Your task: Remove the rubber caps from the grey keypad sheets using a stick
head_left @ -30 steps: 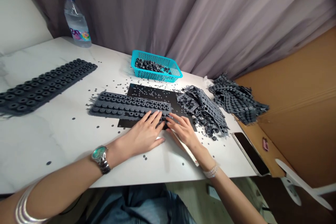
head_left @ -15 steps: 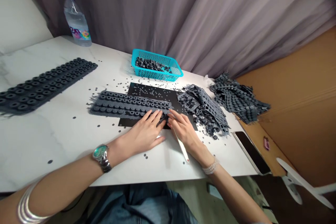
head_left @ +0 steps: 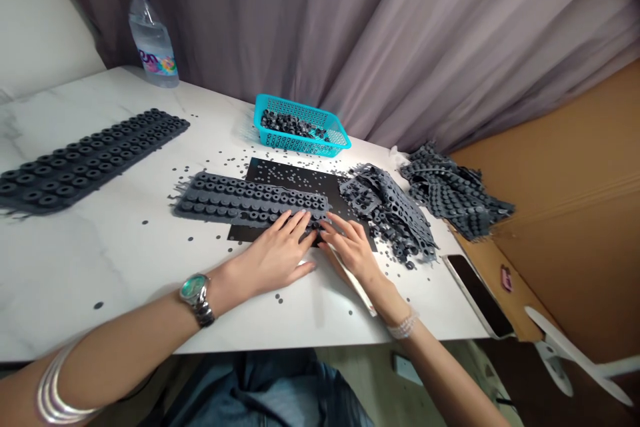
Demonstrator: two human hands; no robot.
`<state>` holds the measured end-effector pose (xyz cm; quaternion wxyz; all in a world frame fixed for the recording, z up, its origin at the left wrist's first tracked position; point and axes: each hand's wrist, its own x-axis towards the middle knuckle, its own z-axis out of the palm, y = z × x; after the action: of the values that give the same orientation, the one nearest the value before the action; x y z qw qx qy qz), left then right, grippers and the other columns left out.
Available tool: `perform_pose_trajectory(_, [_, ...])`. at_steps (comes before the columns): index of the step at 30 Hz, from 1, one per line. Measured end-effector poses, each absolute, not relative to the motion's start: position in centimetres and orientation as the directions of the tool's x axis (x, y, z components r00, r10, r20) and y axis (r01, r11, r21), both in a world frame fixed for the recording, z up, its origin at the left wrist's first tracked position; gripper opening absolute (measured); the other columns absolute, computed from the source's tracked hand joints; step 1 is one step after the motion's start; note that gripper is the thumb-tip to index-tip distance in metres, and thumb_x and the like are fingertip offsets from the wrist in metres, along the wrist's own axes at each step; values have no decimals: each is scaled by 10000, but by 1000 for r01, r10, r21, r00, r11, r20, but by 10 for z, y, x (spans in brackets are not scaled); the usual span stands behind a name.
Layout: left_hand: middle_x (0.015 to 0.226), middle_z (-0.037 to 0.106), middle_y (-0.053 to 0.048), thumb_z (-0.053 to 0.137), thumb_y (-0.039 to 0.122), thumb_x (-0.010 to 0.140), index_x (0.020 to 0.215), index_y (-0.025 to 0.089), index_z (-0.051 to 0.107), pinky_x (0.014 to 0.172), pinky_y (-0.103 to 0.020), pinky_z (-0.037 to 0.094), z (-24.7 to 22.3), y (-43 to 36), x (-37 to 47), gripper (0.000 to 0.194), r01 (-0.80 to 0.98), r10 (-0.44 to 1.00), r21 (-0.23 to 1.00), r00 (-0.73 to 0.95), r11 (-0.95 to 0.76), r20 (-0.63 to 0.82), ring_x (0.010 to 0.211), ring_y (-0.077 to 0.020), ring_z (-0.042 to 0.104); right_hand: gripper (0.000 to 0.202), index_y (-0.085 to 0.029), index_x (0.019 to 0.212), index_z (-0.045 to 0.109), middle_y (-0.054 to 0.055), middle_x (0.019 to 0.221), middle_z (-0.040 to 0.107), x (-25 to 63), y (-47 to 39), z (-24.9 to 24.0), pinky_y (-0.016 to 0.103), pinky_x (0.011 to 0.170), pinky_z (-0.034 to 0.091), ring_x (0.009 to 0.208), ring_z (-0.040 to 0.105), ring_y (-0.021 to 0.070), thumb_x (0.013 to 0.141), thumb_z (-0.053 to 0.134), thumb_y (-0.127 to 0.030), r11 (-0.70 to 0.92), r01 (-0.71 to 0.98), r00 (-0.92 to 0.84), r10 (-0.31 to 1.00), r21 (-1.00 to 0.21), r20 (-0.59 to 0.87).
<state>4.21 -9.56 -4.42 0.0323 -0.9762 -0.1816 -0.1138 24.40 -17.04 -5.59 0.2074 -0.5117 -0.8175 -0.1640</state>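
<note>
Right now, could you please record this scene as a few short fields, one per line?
Left hand: fingers on the studded sheet, near its right end
Right hand: holding a white stick, at that end
Underneath: black mat, partly covered
Behind: turquoise basket holding small dark pieces
Left side: second studded sheet, bottle
Right side: crumpled dark sheets, phone

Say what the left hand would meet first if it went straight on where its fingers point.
The left hand would probably first meet the dark ringed sheet, right at its fingertips; exact contact is unclear.
</note>
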Motion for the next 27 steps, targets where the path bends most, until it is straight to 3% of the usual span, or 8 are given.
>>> perform_pose_trajectory(9, [1479, 407, -243, 332, 474, 957, 1331, 79, 515, 1137, -485, 279, -45, -95, 43, 574, 356, 344, -11, 910, -934, 231, 1401, -335, 336, 137, -180, 1074, 563, 125, 1237, 661, 244, -170, -55, 443, 967, 429, 1319, 482, 252, 954, 499, -167, 439, 897, -417, 804, 49, 424])
perform_pose_trajectory(15, [1468, 421, -248, 361, 472, 950, 1352, 82, 498, 1130, -471, 293, -42, -95, 44, 577, 358, 349, -6, 915, -934, 203, 1389, -331, 361, 174, -177, 1050, 558, 182, 1255, 625, 237, -169, -45, 439, 965, 476, 1377, 403, 249, 973, 405, -145, 447, 894, -410, 841, -27, 352])
perform_pose_trajectory(23, [1485, 399, -239, 346, 480, 954, 1360, 108, 498, 1129, -477, 294, -37, -96, 43, 571, 362, 356, 2, 915, -932, 189, 1398, -329, 343, 193, -189, 1108, 534, 173, 1233, 624, 262, -160, -60, 486, 995, 452, 1431, 304, 271, 978, 391, -181, 161, 982, -82, 826, -94, 557])
perform_pose_trajectory(27, [1482, 399, -243, 340, 485, 955, 1358, 101, 501, 1132, -484, 284, -38, -96, 42, 578, 361, 355, 10, 912, -933, 207, 1399, -333, 341, 164, -207, 1105, 540, 145, 1219, 654, 253, -159, -56, 479, 967, 454, 1366, 417, 278, 961, 463, -197, 231, 968, -142, 823, -95, 551])
